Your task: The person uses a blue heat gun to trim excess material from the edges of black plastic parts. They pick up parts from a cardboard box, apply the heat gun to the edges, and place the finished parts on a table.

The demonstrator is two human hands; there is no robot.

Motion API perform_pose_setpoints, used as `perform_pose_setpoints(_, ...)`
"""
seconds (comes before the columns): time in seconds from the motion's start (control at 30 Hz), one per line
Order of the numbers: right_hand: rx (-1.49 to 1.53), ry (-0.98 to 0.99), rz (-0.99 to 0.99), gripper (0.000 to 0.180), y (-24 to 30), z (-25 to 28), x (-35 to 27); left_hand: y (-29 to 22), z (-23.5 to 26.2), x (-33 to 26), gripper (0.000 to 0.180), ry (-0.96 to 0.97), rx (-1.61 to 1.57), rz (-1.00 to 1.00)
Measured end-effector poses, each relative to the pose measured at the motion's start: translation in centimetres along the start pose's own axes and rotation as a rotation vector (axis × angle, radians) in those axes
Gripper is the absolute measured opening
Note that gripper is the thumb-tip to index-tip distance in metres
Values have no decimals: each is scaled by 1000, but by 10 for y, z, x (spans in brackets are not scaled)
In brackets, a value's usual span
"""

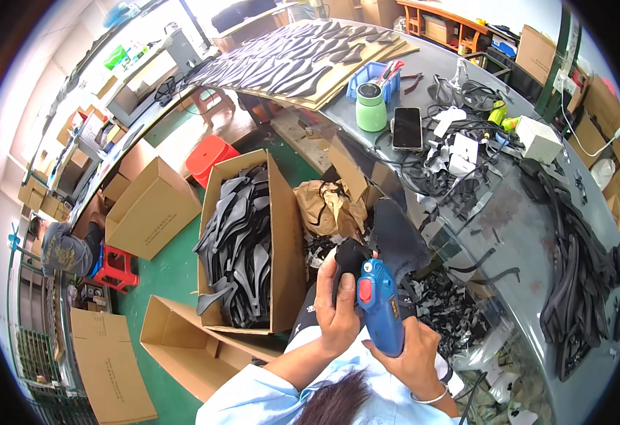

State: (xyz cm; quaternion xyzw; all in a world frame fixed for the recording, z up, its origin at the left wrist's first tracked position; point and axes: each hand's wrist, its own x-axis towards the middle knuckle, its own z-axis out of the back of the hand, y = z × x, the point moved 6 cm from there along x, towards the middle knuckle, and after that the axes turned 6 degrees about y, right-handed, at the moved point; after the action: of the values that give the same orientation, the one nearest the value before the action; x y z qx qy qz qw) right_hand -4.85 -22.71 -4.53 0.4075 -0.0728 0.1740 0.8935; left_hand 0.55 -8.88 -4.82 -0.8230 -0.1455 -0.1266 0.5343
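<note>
Left of the left hand [336,312] stands a carton [286,248] with pieces [242,241] inside, and a second carton [155,216] lies farther left. A power tool [384,315] sits in the right hand [412,358]. Right of that hand, strips [568,269] lie on the worktop [512,262]; ahead of both hands on it, a bottle [371,111] stands left of a phone [407,129], a tray [389,88] beyond.

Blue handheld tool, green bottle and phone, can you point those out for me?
Blue handheld tool [383,316]: head view, middle of its body.
Green bottle [371,113]: head view, its side.
Phone [407,128]: head view, its dark screen.
</note>
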Motion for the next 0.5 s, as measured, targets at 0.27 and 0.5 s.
perform_pose_setpoints(0.27, -71, -30, 77, 52, -3, 20, 6, -20, 5, 7, 33, 171, 590, -57)
perform_pose_setpoints(0.5, 266, -144, -38, 47, -21, 50, 32, -15, -1, 11, 31, 447, 569, 106)
